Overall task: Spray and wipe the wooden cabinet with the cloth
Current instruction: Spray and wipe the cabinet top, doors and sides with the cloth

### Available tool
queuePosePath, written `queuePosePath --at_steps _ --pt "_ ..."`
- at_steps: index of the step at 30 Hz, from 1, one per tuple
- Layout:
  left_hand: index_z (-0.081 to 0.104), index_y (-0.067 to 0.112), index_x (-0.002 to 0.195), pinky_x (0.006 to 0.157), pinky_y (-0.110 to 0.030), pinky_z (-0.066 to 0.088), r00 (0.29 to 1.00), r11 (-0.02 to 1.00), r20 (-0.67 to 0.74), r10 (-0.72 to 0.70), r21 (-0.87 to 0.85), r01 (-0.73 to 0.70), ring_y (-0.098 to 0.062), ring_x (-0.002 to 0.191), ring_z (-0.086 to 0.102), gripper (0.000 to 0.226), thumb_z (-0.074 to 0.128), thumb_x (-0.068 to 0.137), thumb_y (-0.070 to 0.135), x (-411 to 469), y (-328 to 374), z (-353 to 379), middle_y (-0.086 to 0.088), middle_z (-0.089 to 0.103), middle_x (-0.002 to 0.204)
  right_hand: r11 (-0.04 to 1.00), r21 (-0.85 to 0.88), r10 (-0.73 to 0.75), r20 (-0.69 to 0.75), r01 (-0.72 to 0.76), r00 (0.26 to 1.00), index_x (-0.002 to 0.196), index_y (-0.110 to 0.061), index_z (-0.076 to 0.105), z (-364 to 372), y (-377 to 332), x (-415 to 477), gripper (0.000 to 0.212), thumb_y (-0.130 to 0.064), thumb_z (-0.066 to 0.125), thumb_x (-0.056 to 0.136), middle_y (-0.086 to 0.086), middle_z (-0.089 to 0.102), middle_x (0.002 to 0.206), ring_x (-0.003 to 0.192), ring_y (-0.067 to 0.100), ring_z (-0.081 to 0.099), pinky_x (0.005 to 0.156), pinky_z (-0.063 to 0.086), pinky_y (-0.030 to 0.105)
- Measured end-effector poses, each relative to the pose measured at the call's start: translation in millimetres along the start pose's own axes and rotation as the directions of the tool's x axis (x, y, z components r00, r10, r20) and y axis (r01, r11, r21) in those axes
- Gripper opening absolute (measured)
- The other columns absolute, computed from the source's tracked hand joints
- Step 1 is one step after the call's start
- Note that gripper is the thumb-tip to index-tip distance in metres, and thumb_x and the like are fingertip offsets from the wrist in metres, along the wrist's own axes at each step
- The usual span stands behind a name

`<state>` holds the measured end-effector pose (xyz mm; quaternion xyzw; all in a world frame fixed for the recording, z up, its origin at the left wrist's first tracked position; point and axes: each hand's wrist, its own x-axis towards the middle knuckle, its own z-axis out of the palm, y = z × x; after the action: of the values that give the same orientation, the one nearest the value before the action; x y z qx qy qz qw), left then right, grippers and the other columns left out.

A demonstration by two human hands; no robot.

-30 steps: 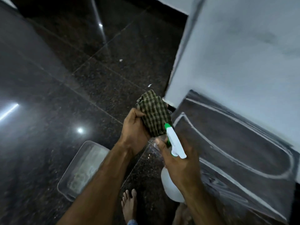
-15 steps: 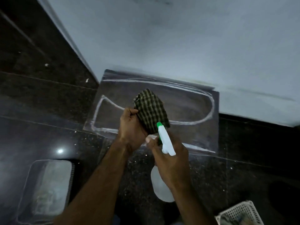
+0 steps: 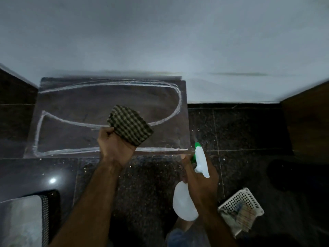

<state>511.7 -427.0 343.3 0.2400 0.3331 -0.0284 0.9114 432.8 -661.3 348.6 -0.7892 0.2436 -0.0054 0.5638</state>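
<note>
Two hands, one cloth, one spray bottle, one chalk-marked dark panel.
Left hand (image 3: 114, 146) grips checked cloth (image 3: 130, 128) over panel (image 3: 74, 106); right hand (image 3: 201, 177) holds spray bottle (image 3: 185, 204) just off the panel's right corner. One white basket (image 3: 240, 202) near; one tray (image 3: 23, 221) cut off lower left.

A pale grey wall (image 3: 160, 36) fills the upper half of the view. Below it lies a dark speckled stone floor (image 3: 240, 129) with thin pale joints, and a bright lamp reflection (image 3: 52, 180) shines on the glossy tile at the lower left. The light is dim.
</note>
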Motion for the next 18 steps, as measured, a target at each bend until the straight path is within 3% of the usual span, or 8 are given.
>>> queuePosePath --at_steps 4,7,9,11,15,18 --pt "0.064 0.016 0.137 0.115 -0.058 0.039 1.000 1.000 0.024 0.018 0.008 -0.018 -0.034 0.136 0.055 0.085 0.070 0.054 0.035 -5 2 -23 -0.011 0.058 0.147 0.993 -0.004 0.117 -0.024 -0.118 0.993 0.084 -0.008 0.072 10 16 1 0.033 -0.038 0.085 0.088 0.008 0.067 0.064 0.058 0.025 0.067 0.063 0.057 0.039" --pt "0.056 0.015 0.146 0.116 -0.056 0.037 1.000 1.000 -0.007 0.006 0.009 -0.005 -0.034 0.137 0.054 0.099 0.074 0.051 0.036 -7 9 -41 -0.011 0.058 0.146 0.986 0.039 0.162 0.017 -0.163 0.987 0.094 -0.008 0.074 32 13 -3 0.034 -0.038 0.087 0.087 0.009 0.072 0.076 0.068 0.025 0.070 0.067 0.057 0.035" --pt "0.049 0.015 0.151 0.115 -0.055 0.037 0.999 1.000 -0.044 0.002 0.015 -0.002 -0.034 0.138 0.053 0.100 0.069 0.056 0.037 -9 15 -51 -0.012 0.057 0.148 0.992 0.047 0.113 0.023 -0.114 0.993 0.085 -0.016 0.071 46 4 -4 0.023 -0.032 0.087 0.089 0.002 0.069 0.066 0.058 0.021 0.066 0.061 0.057 0.035" --pt "0.048 0.014 0.151 0.113 -0.054 0.040 0.996 1.000 -0.088 0.004 0.019 -0.002 -0.033 0.137 0.053 0.087 0.057 0.068 0.036 -11 24 -62 -0.012 0.057 0.148 0.995 0.055 0.086 0.037 -0.088 0.996 0.085 -0.026 0.069 62 -6 -9 0.019 -0.031 0.087 0.090 0.000 0.066 0.061 0.052 0.019 0.062 0.059 0.055 0.035" --pt "0.050 0.014 0.150 0.095 -0.049 0.057 0.985 0.999 -0.164 0.051 0.003 -0.051 -0.032 0.131 0.059 0.097 0.065 0.056 0.038 -25 52 -86 -0.011 0.062 0.142 0.993 0.080 0.075 0.122 -0.085 0.990 0.105 -0.040 0.070 97 -19 -32 0.037 -0.065 0.085 0.080 0.009 0.075 0.086 0.074 0.025 0.072 0.073 0.062 0.041" --pt "0.056 0.014 0.143 0.086 -0.046 0.062 0.972 0.995 -0.216 0.089 -0.013 -0.094 -0.029 0.119 0.068 0.077 0.050 0.070 0.036 -36 78 -113 -0.010 0.066 0.138 0.994 0.105 -0.015 0.202 -0.006 0.979 0.107 -0.051 0.069 126 -30 -49 0.029 -0.054 0.085 0.083 0.005 0.075 0.097 0.076 0.031 0.068 0.073 0.063 0.045"
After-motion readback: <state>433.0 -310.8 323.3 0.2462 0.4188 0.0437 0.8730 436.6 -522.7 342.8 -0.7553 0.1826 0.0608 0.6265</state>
